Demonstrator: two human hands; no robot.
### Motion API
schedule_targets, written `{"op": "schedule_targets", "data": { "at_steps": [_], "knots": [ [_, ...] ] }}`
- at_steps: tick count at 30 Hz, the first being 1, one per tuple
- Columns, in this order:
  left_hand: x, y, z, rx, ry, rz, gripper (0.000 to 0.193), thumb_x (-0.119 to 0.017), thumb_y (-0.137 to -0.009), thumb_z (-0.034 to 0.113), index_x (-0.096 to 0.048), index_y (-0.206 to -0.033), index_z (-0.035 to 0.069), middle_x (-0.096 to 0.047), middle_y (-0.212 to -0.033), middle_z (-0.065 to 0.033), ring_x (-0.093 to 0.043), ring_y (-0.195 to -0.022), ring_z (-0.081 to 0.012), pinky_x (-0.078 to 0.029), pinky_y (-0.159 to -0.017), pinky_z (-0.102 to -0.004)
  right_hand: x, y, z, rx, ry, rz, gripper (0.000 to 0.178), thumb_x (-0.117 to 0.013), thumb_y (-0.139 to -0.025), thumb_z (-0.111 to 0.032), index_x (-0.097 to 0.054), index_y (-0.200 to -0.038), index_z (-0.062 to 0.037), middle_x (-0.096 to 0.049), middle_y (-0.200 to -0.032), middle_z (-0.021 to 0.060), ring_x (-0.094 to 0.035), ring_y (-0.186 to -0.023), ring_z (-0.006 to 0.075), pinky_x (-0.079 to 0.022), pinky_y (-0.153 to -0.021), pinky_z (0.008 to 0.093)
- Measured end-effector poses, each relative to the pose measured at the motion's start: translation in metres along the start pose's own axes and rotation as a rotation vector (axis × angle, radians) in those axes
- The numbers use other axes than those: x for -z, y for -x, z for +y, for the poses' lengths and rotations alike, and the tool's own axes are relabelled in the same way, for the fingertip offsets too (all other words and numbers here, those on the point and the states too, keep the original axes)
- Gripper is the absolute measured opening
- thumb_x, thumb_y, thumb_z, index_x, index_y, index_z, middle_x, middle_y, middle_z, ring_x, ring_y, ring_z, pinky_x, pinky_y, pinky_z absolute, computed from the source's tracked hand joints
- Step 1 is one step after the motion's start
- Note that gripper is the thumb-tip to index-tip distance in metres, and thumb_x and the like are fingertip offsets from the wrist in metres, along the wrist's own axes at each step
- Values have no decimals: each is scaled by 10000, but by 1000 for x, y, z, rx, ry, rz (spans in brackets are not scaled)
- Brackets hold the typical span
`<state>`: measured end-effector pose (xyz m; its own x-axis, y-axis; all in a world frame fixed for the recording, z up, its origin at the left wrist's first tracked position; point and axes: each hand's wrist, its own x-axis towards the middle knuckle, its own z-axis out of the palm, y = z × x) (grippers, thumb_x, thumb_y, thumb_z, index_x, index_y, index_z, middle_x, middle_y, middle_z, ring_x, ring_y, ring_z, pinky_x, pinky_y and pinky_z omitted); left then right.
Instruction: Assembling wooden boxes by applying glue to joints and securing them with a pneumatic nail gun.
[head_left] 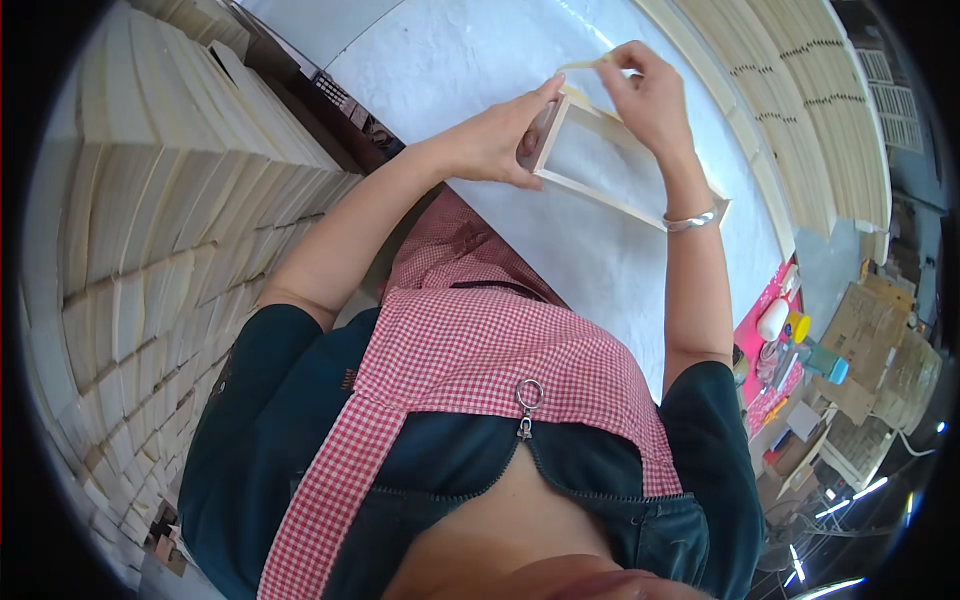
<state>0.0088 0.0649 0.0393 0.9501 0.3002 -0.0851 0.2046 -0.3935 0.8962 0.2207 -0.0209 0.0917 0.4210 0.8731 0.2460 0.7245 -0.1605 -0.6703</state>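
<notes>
A small rectangular wooden frame [602, 199] of pale wood lies on the white tabletop, angled away to the right. My left hand [490, 142] spans its left end, thumb at the near corner and fingers at the far one. With fingertips pinched, my right hand [652, 105] is raised just above the frame's far side. A thin pale yellow strip [580, 66] runs from those fingertips toward the far left corner, by my left fingers. The strip's material is too small to tell. My right forearm hides part of the frame's right end.
Long rows of pale wooden pieces [770, 90] line the table's far right. Tall stacks of similar pieces [150, 200] stand close on my left. A pink cloth [762, 310] at the right holds a white bottle [773, 320] and a teal-lidded jar [826, 363]. Cardboard boxes [860, 325] lie beyond.
</notes>
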Motion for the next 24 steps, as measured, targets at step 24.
{"op": "schedule_targets", "data": {
  "at_steps": [24],
  "knots": [
    [-10,-20,-40,-282,-387,197,1293,-943,-581,313,-206,-1628,134,-650,-1275,-130,-593,-1111,-309,-400,-1053,-452,-33,108,-85,204,38,-256,108,-698,-870,-49,-731,-966,-13,-678,-831,78,-521,-622,157,-456,-597,306]
  ]
}}
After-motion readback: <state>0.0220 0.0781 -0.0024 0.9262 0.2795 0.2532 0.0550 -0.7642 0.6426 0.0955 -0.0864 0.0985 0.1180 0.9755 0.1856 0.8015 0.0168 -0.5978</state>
